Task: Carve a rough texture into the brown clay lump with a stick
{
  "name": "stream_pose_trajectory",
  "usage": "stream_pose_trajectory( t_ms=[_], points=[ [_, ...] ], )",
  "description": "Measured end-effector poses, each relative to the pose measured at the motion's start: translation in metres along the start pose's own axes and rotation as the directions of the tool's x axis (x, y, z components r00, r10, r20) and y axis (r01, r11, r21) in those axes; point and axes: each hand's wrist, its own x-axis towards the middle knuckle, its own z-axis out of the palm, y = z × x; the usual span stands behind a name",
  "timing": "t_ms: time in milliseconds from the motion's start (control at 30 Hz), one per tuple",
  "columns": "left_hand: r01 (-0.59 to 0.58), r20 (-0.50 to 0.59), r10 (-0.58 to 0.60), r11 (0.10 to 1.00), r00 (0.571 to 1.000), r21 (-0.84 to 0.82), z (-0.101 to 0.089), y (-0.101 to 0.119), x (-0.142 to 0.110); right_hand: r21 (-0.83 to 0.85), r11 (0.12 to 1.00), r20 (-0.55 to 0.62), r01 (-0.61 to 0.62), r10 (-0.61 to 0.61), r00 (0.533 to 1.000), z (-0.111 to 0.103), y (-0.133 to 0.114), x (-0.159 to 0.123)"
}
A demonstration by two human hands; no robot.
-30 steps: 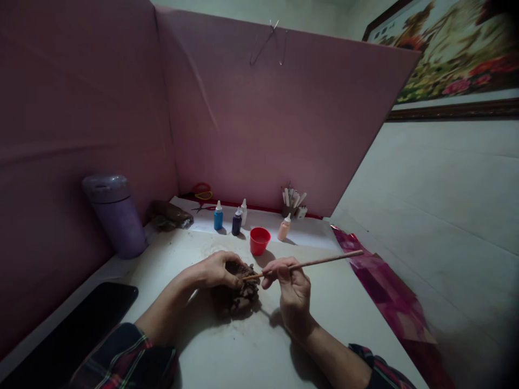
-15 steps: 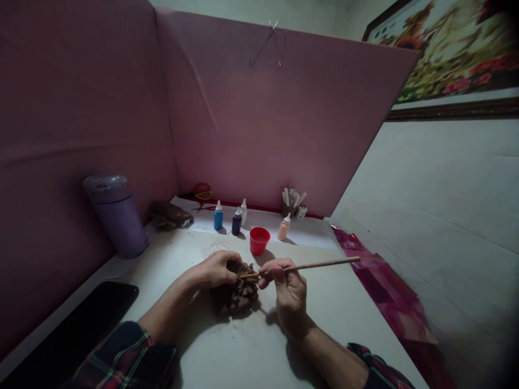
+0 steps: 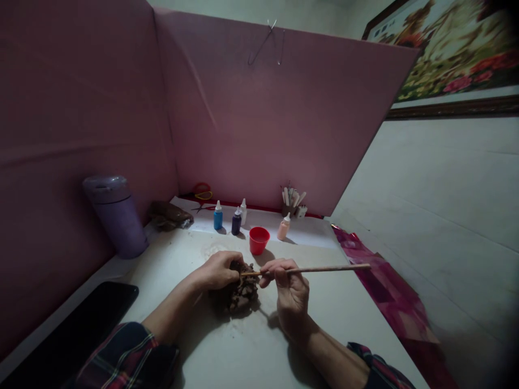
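A rough, dark brown lump of clay (image 3: 244,298) with a knobbly surface rests on the white tabletop. My left hand (image 3: 219,270) is closed on its upper left side, thumb and fingers hiding part of it. In my right hand (image 3: 290,292) a thin wooden stick (image 3: 328,268) is pinched like a pen, its blunt end pointing right. The stick's narrow orange-brown tip lies against the top of the clay, close to my left thumb. Just behind the clay stands a red cup (image 3: 259,241).
Behind stand blue (image 3: 218,217), dark purple (image 3: 236,223), white and peach (image 3: 284,228) bottles, plus a pot of tools (image 3: 288,209). Scissors (image 3: 203,208) and a brown bag (image 3: 170,215) lie back left. A purple tumbler (image 3: 117,216) and black phone-like slab (image 3: 81,329) occupy the left.
The stick has swung to a more level angle, its blunt end lower and further right. My right hand has shifted slightly right; my left hand keeps its hold on the clay.
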Motion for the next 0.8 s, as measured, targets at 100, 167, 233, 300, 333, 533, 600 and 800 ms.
stream_pose_trajectory(
  t_ms=[100,167,233,300,333,533,600,800],
  points=[
    [-0.007,0.014,0.007,1.000,1.000,-0.014,-0.001,-0.002,0.001,-0.015,1.000,-0.010,0.003,-0.003,1.000,0.000,0.000,0.001],
    [-0.027,0.071,0.030,0.999,0.997,-0.031,-0.006,-0.001,-0.001,-0.017,1.000,-0.012,0.010,-0.010,1.000,0.000,-0.001,0.002],
    [-0.065,0.153,0.072,0.997,0.986,-0.049,-0.014,0.001,-0.005,-0.014,1.000,-0.017,0.017,-0.017,1.000,0.000,-0.001,0.002],
    [-0.079,0.206,0.089,0.995,0.974,-0.054,-0.022,0.004,-0.008,-0.011,1.000,-0.016,0.015,-0.015,1.000,0.000,-0.002,0.002],
    [-0.065,0.204,0.074,0.997,0.976,-0.048,-0.026,0.005,-0.010,-0.010,1.000,-0.014,0.015,-0.015,1.000,0.000,-0.003,0.002],
    [0.089,0.135,-0.076,0.991,0.988,-0.098,-0.039,0.001,-0.013,-0.034,0.997,-0.029,0.071,-0.072,0.997,-0.004,-0.004,0.003],
    [0.093,0.126,-0.082,0.992,0.989,-0.084,-0.040,-0.001,-0.012,-0.084,0.993,-0.055,0.085,-0.089,0.994,-0.007,-0.004,0.006],
    [0.059,0.113,-0.065,0.996,0.991,0.061,-0.029,-0.005,-0.006,-0.223,0.955,-0.114,-0.195,0.174,0.978,-0.013,0.007,0.017]
  ],
)
